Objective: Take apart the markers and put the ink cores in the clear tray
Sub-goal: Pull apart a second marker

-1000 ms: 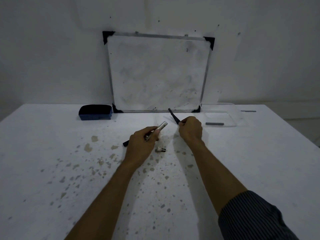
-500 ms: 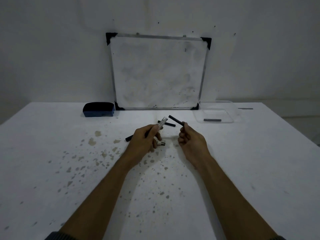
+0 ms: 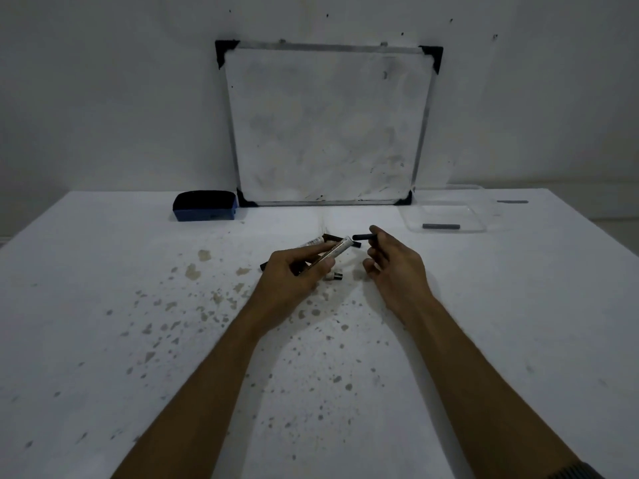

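Note:
My left hand (image 3: pixel 294 271) grips a silver marker barrel (image 3: pixel 337 249) that points up and right. My right hand (image 3: pixel 394 267) pinches a short black ink core (image 3: pixel 362 236) between thumb and forefinger, its free end close to the barrel's open end. Another marker (image 3: pixel 314 242) lies on the table behind my left hand. A small marker end piece (image 3: pixel 334 276) lies on the table between my hands. The clear tray (image 3: pixel 484 226) sits at the back right and holds one dark ink core (image 3: pixel 441 226).
A whiteboard (image 3: pixel 328 126) leans on the wall at the table's back. A blue eraser (image 3: pixel 205 206) sits to its left. A dark stick (image 3: pixel 512 201) lies behind the tray. The white table (image 3: pixel 518 323) is speckled with stains at the front left.
My right hand has drawn back toward me and turned the black core from pointing up and away to lying level, next to the barrel's end. My left hand stayed about where it was.

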A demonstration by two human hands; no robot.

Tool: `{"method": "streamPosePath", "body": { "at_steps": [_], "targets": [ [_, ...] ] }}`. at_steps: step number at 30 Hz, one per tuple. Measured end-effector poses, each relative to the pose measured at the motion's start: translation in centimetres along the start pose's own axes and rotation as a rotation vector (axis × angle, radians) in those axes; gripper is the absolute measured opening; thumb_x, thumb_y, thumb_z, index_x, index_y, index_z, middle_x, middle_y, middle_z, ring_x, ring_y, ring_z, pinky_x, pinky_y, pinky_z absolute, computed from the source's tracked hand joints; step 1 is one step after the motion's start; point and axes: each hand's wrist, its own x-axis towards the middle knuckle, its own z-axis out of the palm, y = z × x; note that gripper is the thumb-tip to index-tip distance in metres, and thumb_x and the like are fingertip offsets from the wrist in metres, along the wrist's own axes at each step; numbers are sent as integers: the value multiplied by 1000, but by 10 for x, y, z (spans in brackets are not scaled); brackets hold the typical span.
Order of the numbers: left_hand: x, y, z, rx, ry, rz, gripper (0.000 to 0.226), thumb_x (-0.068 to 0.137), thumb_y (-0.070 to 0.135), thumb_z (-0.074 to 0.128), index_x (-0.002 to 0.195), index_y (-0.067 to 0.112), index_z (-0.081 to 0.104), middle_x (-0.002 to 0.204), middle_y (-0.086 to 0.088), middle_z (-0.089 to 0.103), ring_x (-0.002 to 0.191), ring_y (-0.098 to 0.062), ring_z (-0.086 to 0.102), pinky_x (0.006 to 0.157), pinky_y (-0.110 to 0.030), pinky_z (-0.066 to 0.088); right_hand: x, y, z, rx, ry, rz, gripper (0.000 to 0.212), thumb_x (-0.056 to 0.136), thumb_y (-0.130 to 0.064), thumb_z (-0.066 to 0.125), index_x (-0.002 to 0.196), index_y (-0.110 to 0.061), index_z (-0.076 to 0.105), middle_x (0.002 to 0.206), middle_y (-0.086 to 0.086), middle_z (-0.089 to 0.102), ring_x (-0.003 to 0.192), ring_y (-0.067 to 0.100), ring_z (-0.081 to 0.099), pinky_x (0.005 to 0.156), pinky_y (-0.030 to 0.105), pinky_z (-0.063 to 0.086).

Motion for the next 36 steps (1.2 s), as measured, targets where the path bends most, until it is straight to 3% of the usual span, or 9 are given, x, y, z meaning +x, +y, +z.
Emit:
{"method": "streamPosePath", "body": {
  "at_steps": [2, 6, 9, 11, 15, 21, 27, 32, 36],
  "targets": [
    [1, -1, 1, 10, -2, -14, 36, 92, 37, 75, 128, 35, 72, 101, 6, 81, 73, -7, 63, 74, -45, 60, 0, 1, 0, -11, 9, -16, 25, 102, -11, 60, 121, 1, 71, 84, 7, 62, 68, 12, 55, 63, 28, 49],
    [0, -1, 2, -19, -3, -20, 34, 91, 34, 76, 126, 35, 73, 87, 8, 80, 68, -4, 61, 65, -26, 51, -3, 4, 0, -179, 10, -113, 26, 104, -14, 57, 124, -7, 71, 89, 6, 59, 75, 12, 55, 63, 26, 54],
    [-1, -4, 3, 56, 30, 1, 35, 93, 36, 73, 127, 33, 72, 93, 7, 81, 67, 5, 60, 66, -19, 49, -9, 2, -1, -470, 31, -342, 27, 105, -21, 56, 129, -20, 69, 93, -2, 64, 67, 6, 62, 62, 24, 56],
    [0, -5, 4, 93, 43, -2, 35, 95, 38, 70, 130, 32, 71, 94, 5, 81, 65, 3, 60, 61, -28, 53, -13, 0, -1, -622, -17, -494, 28, 104, -24, 58, 131, -25, 67, 100, -4, 68, 67, 10, 65, 58, 19, 53],
    [1, -4, 6, 20, 7, -20, 34, 102, 32, 61, 135, 28, 67, 76, 4, 74, 61, -16, 58, 57, -32, 54, -20, 5, 4, -625, -69, -567, 22, 98, -25, 67, 120, -23, 67, 105, -3, 72, 88, 18, 70, 67, 35, 61],
    [4, -5, 3, -69, 28, -40, 28, 105, 27, 56, 128, 19, 72, 69, -1, 61, 56, -16, 52, 48, -26, 44, -18, 18, 7, -702, -147, -582, 16, 98, -28, 66, 111, -21, 74, 107, -4, 71, 88, 18, 69, 76, 43, 61],
    [7, -6, 2, -58, 84, -35, 29, 107, 30, 52, 129, 23, 70, 73, -5, 58, 58, -18, 47, 47, -22, 42, -22, 16, 7, -940, -206, -575, 22, 99, -28, 64, 120, -25, 65, 108, -11, 67, 79, 6, 65, 69, 15, 50],
    [10, -10, 4, -48, 89, -8, 30, 106, 36, 52, 131, 30, 67, 70, 4, 52, 53, -9, 36, 47, -22, 35, -22, 25, 0, -1327, -396, -583, 34, 91, -42, 71, 122, -29, 67, 110, -11, 60, 85, -3, 56, 75, 9, 43],
    [10, -9, 4, -69, 94, -6, 26, 108, 37, 47, 127, 37, 65, 72, -4, 43, 54, -9, 32, 46, -23, 31, -21, 23, 1, -1391, -403, -632, 27, 96, -40, 66, 118, -26, 73, 101, -9, 65, 81, -3, 56, 73, 7, 41]
  ]
}}
